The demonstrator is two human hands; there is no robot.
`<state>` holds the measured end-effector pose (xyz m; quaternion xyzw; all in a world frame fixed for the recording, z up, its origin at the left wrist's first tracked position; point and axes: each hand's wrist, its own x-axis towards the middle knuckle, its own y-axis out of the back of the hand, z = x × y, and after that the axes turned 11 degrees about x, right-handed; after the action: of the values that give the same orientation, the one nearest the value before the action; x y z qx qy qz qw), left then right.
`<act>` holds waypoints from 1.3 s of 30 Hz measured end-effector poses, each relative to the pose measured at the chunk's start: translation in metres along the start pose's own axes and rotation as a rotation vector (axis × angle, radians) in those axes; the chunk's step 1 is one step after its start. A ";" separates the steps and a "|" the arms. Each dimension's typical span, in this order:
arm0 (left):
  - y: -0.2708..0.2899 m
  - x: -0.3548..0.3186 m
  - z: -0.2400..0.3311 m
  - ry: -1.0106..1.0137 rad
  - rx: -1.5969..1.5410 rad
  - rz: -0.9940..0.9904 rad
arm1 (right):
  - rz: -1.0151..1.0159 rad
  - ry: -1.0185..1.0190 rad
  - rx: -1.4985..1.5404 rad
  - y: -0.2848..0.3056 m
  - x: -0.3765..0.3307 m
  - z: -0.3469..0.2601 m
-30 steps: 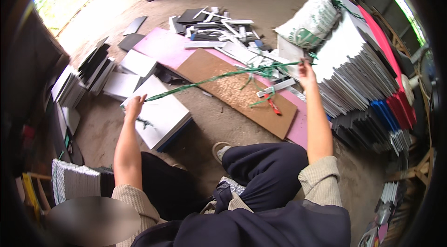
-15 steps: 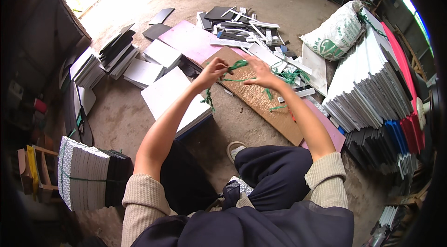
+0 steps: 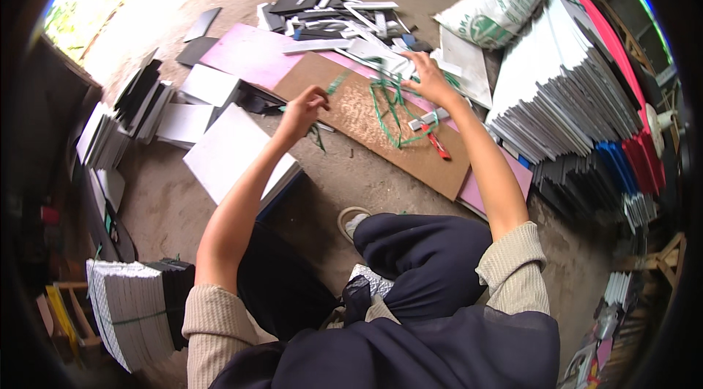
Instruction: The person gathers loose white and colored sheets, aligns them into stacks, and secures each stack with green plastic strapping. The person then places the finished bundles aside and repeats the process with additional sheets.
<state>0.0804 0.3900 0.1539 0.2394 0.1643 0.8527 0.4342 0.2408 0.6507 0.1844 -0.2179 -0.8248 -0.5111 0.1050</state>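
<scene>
My left hand (image 3: 302, 112) has its fingers curled over the left edge of a brown board (image 3: 432, 168). Green string hangs below that hand, and a blurred green strand shows just beyond its fingertips. My right hand (image 3: 430, 83) is raised over the board's far part, thumb and fingers apart. Beside its thumb a loose loop of green string (image 3: 398, 143) trails down over the board; whether it touches the fingers is hard to make out. A small red tool (image 3: 435, 142) lies on the board, partly among the string.
White sheets are stacked (image 3: 238, 153) near my left hand. Pink sheets (image 3: 245, 54) lie under the board. Beyond are offcuts (image 3: 337, 19) and a white sack (image 3: 492, 4). Tall panel stacks (image 3: 564, 89) stand at right, a tied bundle (image 3: 132, 308) at lower left.
My hands have moved apart, the right one lifting away from the left. The green string between them now trails in a loop near the right hand. The whole view has shifted.
</scene>
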 end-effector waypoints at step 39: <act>-0.009 -0.005 0.060 -0.210 0.232 0.151 | -0.502 -0.761 0.353 0.145 -0.036 -0.001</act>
<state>0.1222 0.3952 0.1975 0.3875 0.1968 0.8286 0.3530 0.3406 0.6963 0.2862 -0.1624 -0.9058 -0.2571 -0.2952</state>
